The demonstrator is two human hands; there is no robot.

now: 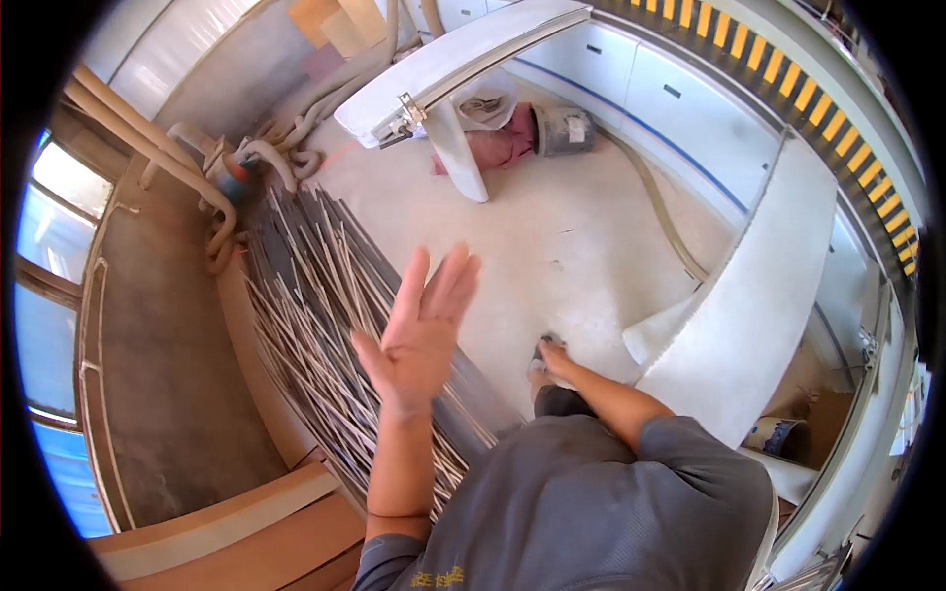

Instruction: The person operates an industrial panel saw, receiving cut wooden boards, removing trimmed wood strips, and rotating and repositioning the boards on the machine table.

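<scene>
My left hand (421,330) is raised in front of me with the palm showing. Its fingers are stretched out and the thumb stands apart; nothing is in it. Behind and below it lies a large loose pile of long thin strips (315,325), brown and grey, spread on the floor. My right hand (558,359) hangs low by my leg and foot. A small dark shape shows at its fingertips, and I cannot make out whether it is held or is part of my shoe.
To the right stands a white worktable wing (759,295); another white wing (463,64) juts out ahead. Beyond are a grey bucket (565,131), a red cloth bundle (493,146) and a hose (655,197). Thick hoses (281,158) lie far left. Boards (227,512) are near left.
</scene>
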